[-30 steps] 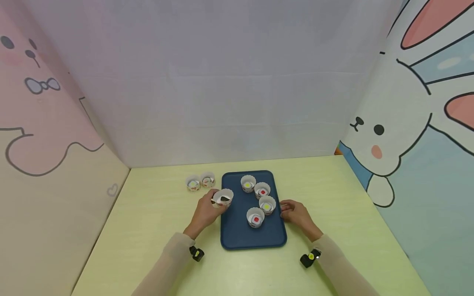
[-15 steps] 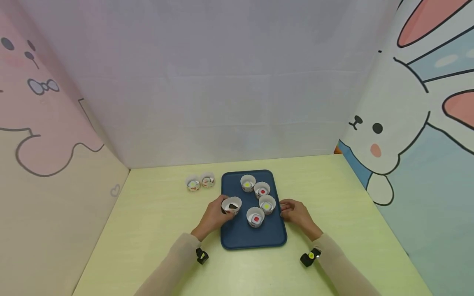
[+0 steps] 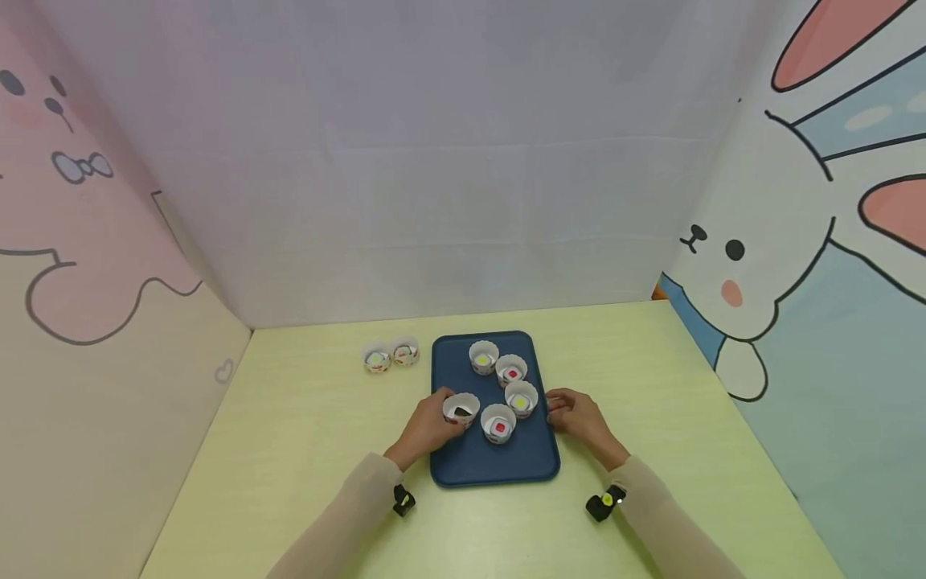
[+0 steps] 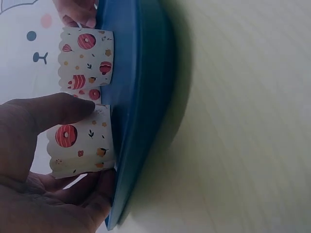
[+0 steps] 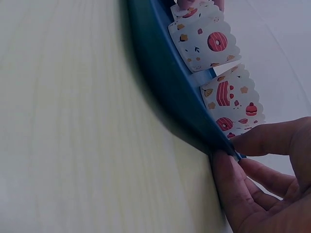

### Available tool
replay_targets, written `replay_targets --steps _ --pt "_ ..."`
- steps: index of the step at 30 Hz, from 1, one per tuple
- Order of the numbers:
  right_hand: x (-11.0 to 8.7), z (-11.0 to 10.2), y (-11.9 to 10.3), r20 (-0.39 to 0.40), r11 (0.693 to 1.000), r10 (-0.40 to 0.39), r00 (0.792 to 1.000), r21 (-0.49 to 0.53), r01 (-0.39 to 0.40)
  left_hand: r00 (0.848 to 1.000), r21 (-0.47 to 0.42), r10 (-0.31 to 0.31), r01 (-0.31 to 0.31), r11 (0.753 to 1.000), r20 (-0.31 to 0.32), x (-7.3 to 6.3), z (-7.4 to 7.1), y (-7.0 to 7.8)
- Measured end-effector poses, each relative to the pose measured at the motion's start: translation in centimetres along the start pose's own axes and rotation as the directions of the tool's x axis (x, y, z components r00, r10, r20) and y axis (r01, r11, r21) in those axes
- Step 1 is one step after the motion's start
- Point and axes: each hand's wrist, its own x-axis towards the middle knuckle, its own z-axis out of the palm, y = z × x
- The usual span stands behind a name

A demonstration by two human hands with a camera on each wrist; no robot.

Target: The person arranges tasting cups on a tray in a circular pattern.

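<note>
From the head, it looks bright, with soft, even light on the bench (image 3: 325, 418). The little cups (image 3: 497, 433) look a bit fuzzy. Both wrist views are dimmer and greyer. A soft, blurry shadow sits beside the blue tray (image 4: 154, 73).

A pale yellow-green bench (image 3: 289, 450) meets a whitish, faintly creased backdrop (image 3: 434, 161). On the left panel, a pink cartoon figure (image 3: 101, 241) wears a bow tie (image 3: 88, 167) above a small outlined heart (image 3: 224, 371); the right panel shows a black-outlined white rabbit (image 3: 774, 201) with pink inner ears.
</note>
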Motion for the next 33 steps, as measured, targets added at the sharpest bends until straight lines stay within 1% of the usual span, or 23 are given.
replay_targets --steps 4,12,19,33 --pt "-0.01 0.04 -0.04 0.003 1.0 0.002 1.0 -0.005 -0.002 1.0 0.016 -0.004 0.003 1.0 0.017 0.0 0.2 0.06" --pt "0.07 -0.02 -0.03 0.003 1.0 0.0 1.0 -0.022 0.0 0.998 0.018 0.047 -0.048 0.999 0.044 -0.15 0.25 0.14" --pt "0.29 0.09 0.08 -0.003 0.999 0.014 1.0 -0.032 -0.014 0.996 0.0 0.067 -0.067 0.998 0.063 -0.22 0.28 0.05" --pt "0.24 0.15 0.14 -0.001 1.0 0.016 1.0 -0.017 -0.017 0.994 -0.018 0.064 -0.063 0.998 0.083 -0.33 0.09 0.1"
